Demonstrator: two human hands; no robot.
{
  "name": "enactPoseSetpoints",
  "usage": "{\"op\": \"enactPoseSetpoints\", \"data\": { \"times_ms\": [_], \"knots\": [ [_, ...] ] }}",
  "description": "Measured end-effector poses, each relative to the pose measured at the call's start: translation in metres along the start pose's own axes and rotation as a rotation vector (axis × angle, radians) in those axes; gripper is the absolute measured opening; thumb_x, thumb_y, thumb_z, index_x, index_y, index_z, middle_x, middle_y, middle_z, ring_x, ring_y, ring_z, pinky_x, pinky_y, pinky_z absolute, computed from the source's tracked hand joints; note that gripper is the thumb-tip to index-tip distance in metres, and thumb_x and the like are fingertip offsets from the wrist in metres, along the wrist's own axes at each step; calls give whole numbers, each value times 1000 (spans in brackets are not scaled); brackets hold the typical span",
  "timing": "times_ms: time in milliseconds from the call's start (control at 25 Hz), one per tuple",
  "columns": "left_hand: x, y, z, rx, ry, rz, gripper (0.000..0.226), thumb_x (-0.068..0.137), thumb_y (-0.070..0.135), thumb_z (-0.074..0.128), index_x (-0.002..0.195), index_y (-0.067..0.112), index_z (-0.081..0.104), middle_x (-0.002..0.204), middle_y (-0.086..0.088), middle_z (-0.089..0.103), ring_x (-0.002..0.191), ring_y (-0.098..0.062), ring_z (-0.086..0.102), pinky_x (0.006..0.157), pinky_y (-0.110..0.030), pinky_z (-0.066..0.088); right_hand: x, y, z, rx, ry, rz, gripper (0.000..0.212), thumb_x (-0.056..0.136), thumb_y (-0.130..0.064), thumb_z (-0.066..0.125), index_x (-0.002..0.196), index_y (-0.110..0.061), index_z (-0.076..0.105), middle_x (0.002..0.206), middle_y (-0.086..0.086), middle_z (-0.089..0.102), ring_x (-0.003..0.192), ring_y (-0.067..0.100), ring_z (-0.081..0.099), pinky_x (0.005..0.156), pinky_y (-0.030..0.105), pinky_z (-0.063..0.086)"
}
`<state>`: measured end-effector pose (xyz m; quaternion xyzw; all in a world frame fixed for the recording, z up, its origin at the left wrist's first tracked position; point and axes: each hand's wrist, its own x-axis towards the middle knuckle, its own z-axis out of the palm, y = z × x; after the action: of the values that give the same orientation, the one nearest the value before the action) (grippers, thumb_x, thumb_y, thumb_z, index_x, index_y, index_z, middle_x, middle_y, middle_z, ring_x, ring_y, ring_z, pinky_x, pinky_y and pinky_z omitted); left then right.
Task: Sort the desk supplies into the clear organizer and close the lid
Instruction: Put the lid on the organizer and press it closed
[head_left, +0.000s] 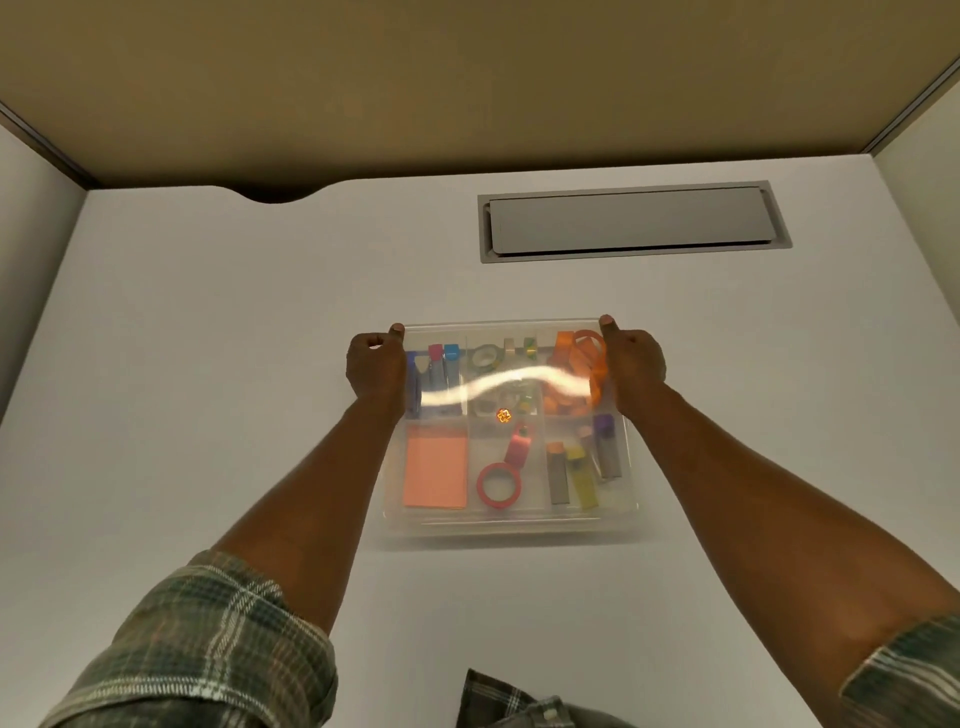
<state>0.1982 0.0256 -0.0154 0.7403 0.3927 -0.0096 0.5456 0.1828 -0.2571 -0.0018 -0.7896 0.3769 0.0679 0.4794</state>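
Left grip (376, 371): fingers curled, clamped on the left far corner of the clear lid (524, 382), thumb tip on top of the corner. Right grip (634, 364): the same hold on the right far corner, thumb up on the edge.

The lid lies flat over the clear organizer (509, 532), with a bright streak of glare across it. Cannot tell whether it is latched. The organizer sits at the centre of the frame on the white table (208, 364), square to the person.

Seen through the lid:
- Lower left compartment: orange sticky-note pad (435, 472).
- Lower middle: red tape ring (498, 486), with a pink piece just above it.
- Lower right: capped markers (584, 478), grey and yellow bodies.
- Upper left: more markers with blue and pink caps, partly behind the left grip.
- Upper middle: greenish tape rolls (485, 358), blurred by the glare.
- Upper right: heap of orange pieces (579, 364), kind unclear.

Both forearms are bare, with plaid sleeves (208, 649) rolled up at the bottom of the frame. Grey cable hatch (631, 221) set in the table, upper right. Tan partition (467, 78) across the top.
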Motion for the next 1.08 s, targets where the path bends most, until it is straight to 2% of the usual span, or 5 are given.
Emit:
{"op": "enactPoseSetpoints", "data": {
  "times_ms": [160, 320, 440, 680, 1080],
  "knots": [
    [-50, -26, -23, 492, 49, 421, 70, 93, 57, 48, 144, 9, 41, 142, -20, 47, 130, -37, 46, 105, -49, 39, -37, 40, -8, -228, 68, -216, 68, 94, -60, 48, 141, -12, 46, 135, 15, 57, 124, 35, 53, 101, 44, 44],
    [-128, -96, -42, 880, -92, 682, 92, 89, 74, 26, 157, 15, 9, 164, -17, 0, 151, -38, 1, 119, -52, 8, -106, 107, -6, -546, 29, -566, 83, 95, -64, 39, 157, -13, 16, 164, 16, 16, 148, 34, 25, 114, 48, 31],
    [-137, -115, -45, 993, -84, 683, 100, 86, 79, 27, 157, 14, 2, 164, -16, -10, 151, -37, -9, 120, -57, 11, -119, 128, -4, -604, 47, -585, 87, 94, -68, 34, 159, -19, 3, 167, 7, 0, 151, 30, 17, 116, 47, 31],
    [-135, -115, -43, 1001, -61, 695, 104, 84, 79, 34, 157, 12, 4, 164, -18, -8, 150, -39, -8, 119, -60, 11, -117, 123, -4, -586, 54, -587, 90, 91, -69, 41, 159, -23, 2, 168, 0, 0, 132, 33, 48, 85, 47, 58],
    [-112, -110, -62, 1024, -2, 717, 90, 87, 77, 27, 157, 24, 9, 165, -14, -2, 151, -39, -6, 114, -68, 4, -148, 81, 84, -462, -127, -658, 88, 94, -58, 48, 159, -19, 3, 167, 3, -6, 139, 37, 41, 98, 50, 50]
  ]
}}
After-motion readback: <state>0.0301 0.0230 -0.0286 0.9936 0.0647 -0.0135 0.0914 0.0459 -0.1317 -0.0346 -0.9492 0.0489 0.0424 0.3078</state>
